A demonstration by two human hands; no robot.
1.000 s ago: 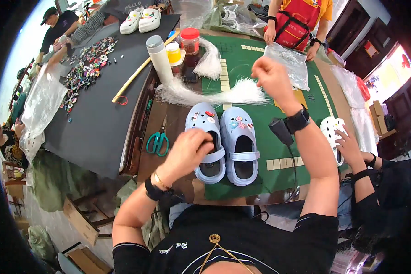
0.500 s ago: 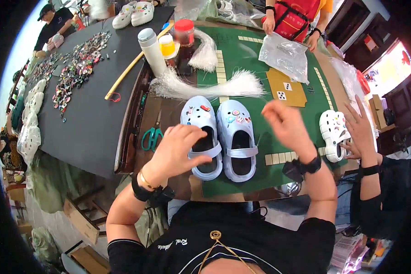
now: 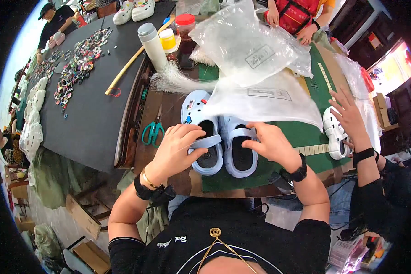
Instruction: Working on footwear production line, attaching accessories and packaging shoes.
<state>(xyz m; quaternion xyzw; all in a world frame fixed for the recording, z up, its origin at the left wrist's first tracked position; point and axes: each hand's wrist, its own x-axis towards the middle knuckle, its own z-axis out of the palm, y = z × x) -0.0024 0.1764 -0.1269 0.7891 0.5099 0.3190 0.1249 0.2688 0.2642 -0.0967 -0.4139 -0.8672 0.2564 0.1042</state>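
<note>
There are two blue clogs (image 3: 208, 142), one yellow stick (image 3: 133, 60).

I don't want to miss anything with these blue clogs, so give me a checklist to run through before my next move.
1. Left hand at the left clog: ok.
2. Right hand at the right clog: ok.
3. Clogs side by side, toes pointing away from you: ok.
4. Right clog's toe in view: not ok, a plastic bag covers it.
5. Charms on that toe: cannot tell.
6. Scissors clear of both clogs: ok, lying to the left.

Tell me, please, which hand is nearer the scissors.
Left: the left hand is right of the scissors; the right hand is farther right, by the right blue clog.
</note>
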